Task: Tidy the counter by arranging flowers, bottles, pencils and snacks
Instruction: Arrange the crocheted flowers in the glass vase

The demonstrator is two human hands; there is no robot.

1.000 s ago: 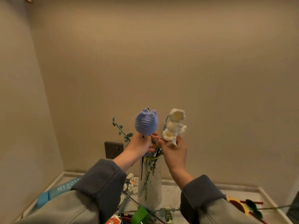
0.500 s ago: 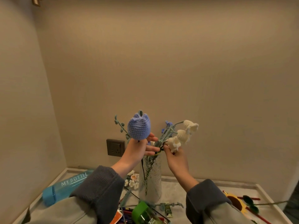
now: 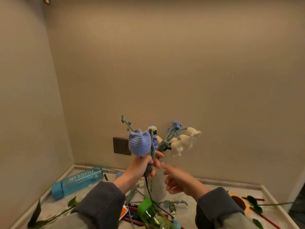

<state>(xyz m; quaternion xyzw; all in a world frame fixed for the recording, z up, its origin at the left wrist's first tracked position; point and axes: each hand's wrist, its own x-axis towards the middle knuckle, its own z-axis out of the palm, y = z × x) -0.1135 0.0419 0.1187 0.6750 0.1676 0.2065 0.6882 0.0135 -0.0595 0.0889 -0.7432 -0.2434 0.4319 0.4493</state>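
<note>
My left hand (image 3: 144, 166) grips the stem of a blue crocheted tulip (image 3: 139, 143), holding it up in front of a clear glass vase (image 3: 156, 189) at the counter's middle. White crocheted bell flowers (image 3: 186, 140) and small purple blooms (image 3: 176, 125) stand in the vase, leaning right. My right hand (image 3: 179, 180) hovers just right of the vase, blurred, fingers loose, holding nothing. A blue bottle (image 3: 77, 181) lies on its side at the left. A green bottle (image 3: 153, 215) lies at the front, over several coloured pencils (image 3: 132, 212).
A sunflower (image 3: 239, 203) with a green stem and red pencils (image 3: 264, 216) lie at the right. Leafy stems (image 3: 54, 215) lie at the front left. A wall socket (image 3: 121, 146) sits behind the vase. Walls close in the counter (image 3: 189, 210) at the left and back.
My right hand has let go of the white bell flowers, which now stand in the vase, and dropped lower. My left hand still holds the blue tulip, now slightly lower.
</note>
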